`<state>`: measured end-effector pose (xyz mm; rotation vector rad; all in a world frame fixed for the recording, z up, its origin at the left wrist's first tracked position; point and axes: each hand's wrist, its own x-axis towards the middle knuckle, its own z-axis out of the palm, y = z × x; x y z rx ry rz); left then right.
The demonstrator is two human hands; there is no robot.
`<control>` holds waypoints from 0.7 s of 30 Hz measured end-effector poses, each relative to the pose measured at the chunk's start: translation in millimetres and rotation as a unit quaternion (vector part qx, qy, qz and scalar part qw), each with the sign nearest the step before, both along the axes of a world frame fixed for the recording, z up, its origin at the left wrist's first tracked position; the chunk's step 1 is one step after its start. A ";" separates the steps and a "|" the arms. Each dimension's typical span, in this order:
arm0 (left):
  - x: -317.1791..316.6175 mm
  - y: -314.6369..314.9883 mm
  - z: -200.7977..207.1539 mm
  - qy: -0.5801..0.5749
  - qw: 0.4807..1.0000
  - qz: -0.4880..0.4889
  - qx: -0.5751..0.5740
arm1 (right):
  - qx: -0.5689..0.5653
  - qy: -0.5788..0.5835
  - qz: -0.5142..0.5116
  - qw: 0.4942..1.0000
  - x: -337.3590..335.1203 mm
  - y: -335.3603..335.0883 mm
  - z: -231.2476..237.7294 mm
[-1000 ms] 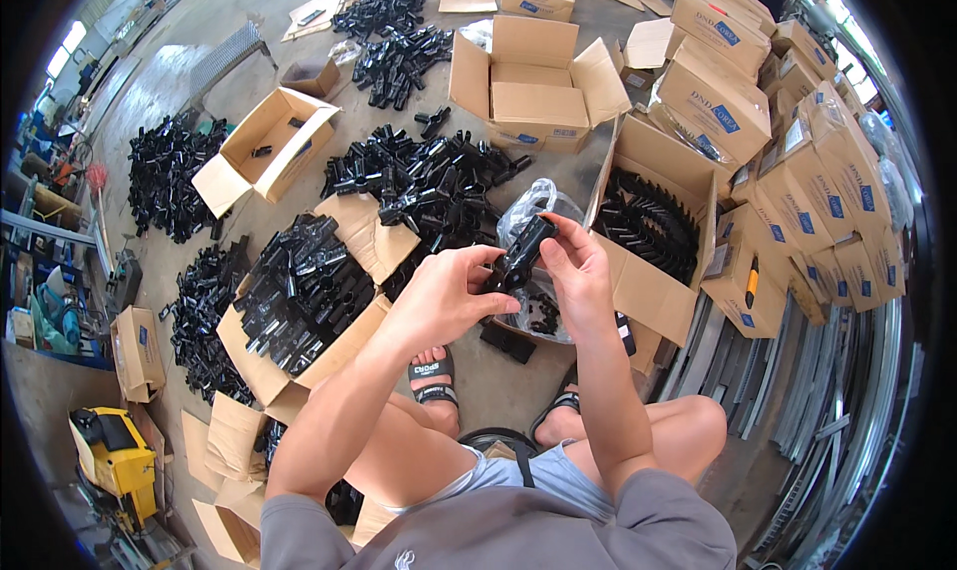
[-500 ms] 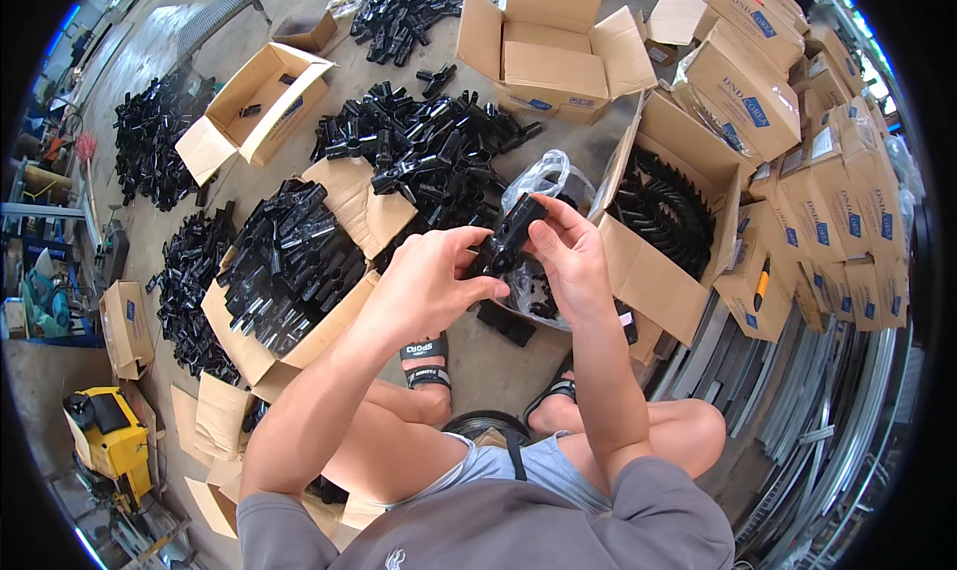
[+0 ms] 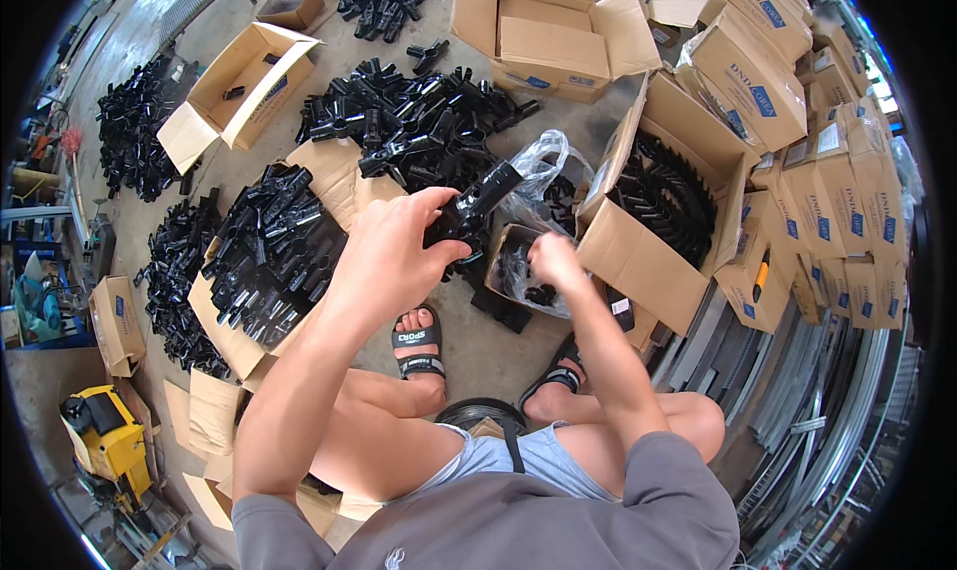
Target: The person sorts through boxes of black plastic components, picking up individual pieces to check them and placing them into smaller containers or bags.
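A glossy black tubular fitting (image 3: 486,189) sits in my left hand (image 3: 397,246), gripped between thumb and fingers and tilted up to the right. My right hand (image 3: 554,261) is over a small open box (image 3: 546,309) lined with clear plastic (image 3: 514,274), its fingers curled and pointing down. Small black parts (image 3: 541,295) lie in that box, just under the hand. Whatever the right fingertips may hold is hidden.
Heaps of black fittings (image 3: 414,116) cover the floor ahead and to the left. An open carton (image 3: 638,266) at right holds black fittings in rows. Stacked cartons (image 3: 827,201) and metal profiles (image 3: 768,400) stand along the right. A yellow machine (image 3: 115,435) is at lower left.
My right hand has let go of the fitting and dropped to the small box. The left hand keeps the fitting, which has shifted a little left and up.
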<state>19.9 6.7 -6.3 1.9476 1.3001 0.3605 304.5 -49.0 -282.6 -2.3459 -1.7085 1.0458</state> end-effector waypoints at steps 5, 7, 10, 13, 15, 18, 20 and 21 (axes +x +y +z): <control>-0.1 -5.1 10.8 0.014 1.000 -0.013 0.008 | 0.000 -0.098 -0.085 0.992 -25.9 -35.2 -58.8; -1.7 -6.7 13.0 0.022 1.000 -0.011 0.009 | 0.017 -0.101 -0.102 0.989 -27.0 -36.0 -71.2; -4.5 -3.6 15.8 0.021 1.000 -0.011 -0.013 | 0.024 -0.094 -0.084 0.992 -26.1 -36.4 -77.3; -3.8 -3.0 17.8 0.015 1.000 -0.010 -0.013 | 0.012 -0.089 -0.080 0.993 -23.8 -39.7 -79.2; -2.4 -2.5 19.0 0.018 1.000 -0.015 -0.011 | 0.001 -0.085 -0.080 0.993 -22.2 -45.1 -78.8; -4.9 -3.0 17.9 0.036 0.999 -0.021 0.004 | 0.111 -0.043 -0.163 0.979 -24.3 -45.5 -66.4; -7.7 -3.0 17.3 0.038 0.999 -0.018 0.021 | 0.211 0.010 -0.217 0.953 -26.1 -35.5 -48.6; -8.0 -1.7 15.6 0.038 0.999 -0.015 0.015 | 0.317 0.069 -0.231 0.917 -26.1 -19.8 -43.6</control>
